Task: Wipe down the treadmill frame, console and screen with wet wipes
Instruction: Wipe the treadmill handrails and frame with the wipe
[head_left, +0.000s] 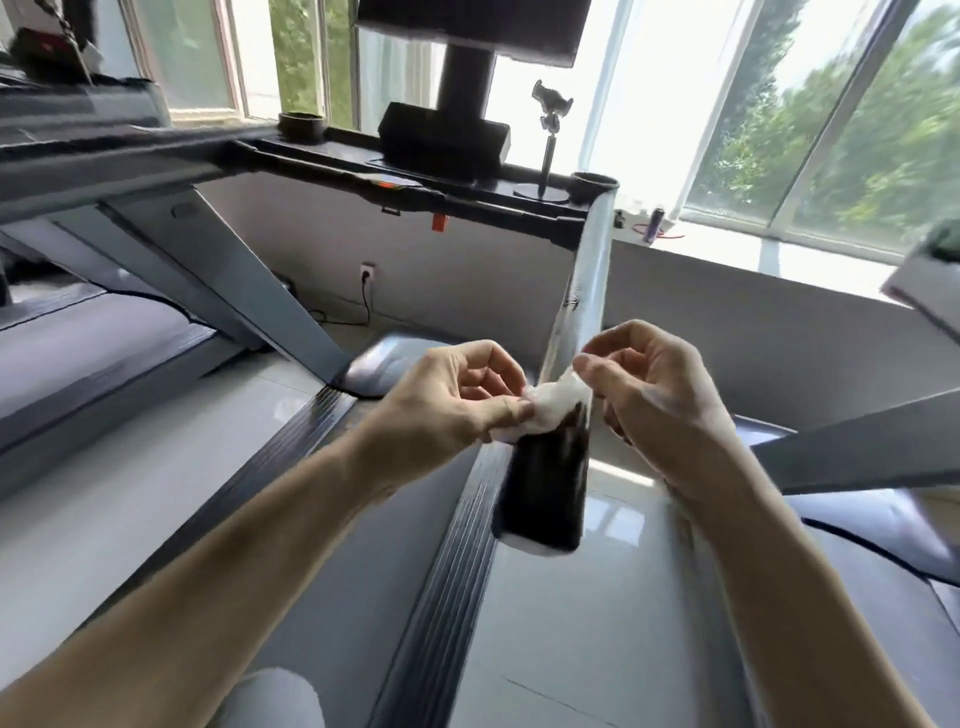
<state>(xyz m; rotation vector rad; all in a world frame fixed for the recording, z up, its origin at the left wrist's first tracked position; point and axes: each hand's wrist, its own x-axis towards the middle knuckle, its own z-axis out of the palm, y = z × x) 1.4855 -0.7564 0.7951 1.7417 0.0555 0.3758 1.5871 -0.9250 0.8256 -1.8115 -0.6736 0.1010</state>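
surroundings: phone holder (550, 130) and cup holder (594, 184) on the console (441, 171), screen (467, 26) above; small bottle (655, 223) on the windowsill (779, 249).
in the way: handrail (587, 291) runs up between both hands.
wet wipe (553, 402): bunched, draped across the handrail just above its black grip (545, 493).
left hand (457, 400): fingers (511, 413) pinch the wipe's left end.
right hand (654, 395): curled, thumb and forefinger pinch the right end.

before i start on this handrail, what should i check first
1. Grip on the wet wipe: ok, left hand and right hand both pinch it.
2. Wipe spread flat: not ok, it is bunched between the hands.
3. Wipe damp enough: cannot tell.
4. Reach to the silver handrail: ok, it runs right behind the wipe.
5. Clutter on the console: not ok, a phone holder stand sits on it.
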